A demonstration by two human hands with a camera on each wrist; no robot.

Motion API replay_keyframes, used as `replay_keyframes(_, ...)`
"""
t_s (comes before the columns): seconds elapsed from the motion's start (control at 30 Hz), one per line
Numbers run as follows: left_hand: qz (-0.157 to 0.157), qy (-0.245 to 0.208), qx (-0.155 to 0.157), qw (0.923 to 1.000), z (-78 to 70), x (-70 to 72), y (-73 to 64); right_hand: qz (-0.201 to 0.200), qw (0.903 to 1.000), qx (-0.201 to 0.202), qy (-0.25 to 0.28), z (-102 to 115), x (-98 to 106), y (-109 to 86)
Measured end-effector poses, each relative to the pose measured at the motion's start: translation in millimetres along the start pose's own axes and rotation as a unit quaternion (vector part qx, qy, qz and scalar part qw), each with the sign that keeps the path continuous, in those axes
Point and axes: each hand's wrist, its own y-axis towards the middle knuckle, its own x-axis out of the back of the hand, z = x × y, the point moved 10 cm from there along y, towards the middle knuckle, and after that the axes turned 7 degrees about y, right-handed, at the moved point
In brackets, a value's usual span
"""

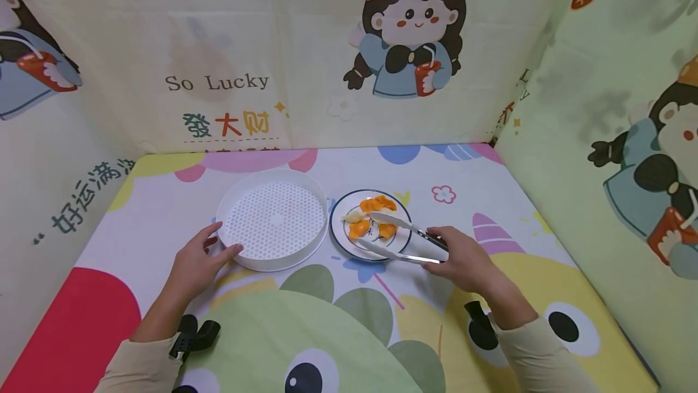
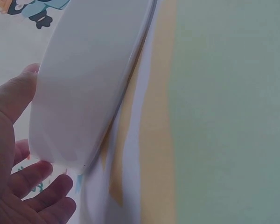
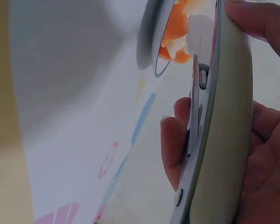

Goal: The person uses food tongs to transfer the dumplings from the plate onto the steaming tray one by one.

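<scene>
A round white sieve point(image 1: 272, 220) with a perforated bottom and a raised wall lies on the table. My left hand point(image 1: 200, 263) holds its near left side, thumb at the front and fingers round the left; the left wrist view shows the thumb point(image 2: 23, 86) at the wall's edge. Metal tongs point(image 1: 406, 256) are in my right hand point(image 1: 463, 260), their arms spread apart. Both tong tips are over the white plate point(image 1: 340, 241), which has a dark blue rim. Orange peel pieces point(image 1: 377, 203) lie on that plate, some with the pale inner side up.
The plate stands close to the sieve's right side. A cartoon-printed cloth point(image 1: 338, 332) covers the table. Printed curtains point(image 1: 311, 48) rise behind and at both sides. A black strap device point(image 1: 193, 335) sits on the left wrist.
</scene>
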Motion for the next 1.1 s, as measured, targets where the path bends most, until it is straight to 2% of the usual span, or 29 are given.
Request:
replay_keyframes(0.73,0.003,0.000,0.006,1.0000,-0.3,0.1,-0.4,0.024,0.9987,0.012,-0.044,17,-7,12.0)
replay_keyframes(1.1,0.003,-0.006,0.004,1.0000,0.8,-0.9,-0.2,0.020,0.9983,0.019,-0.052,20,-7,12.8)
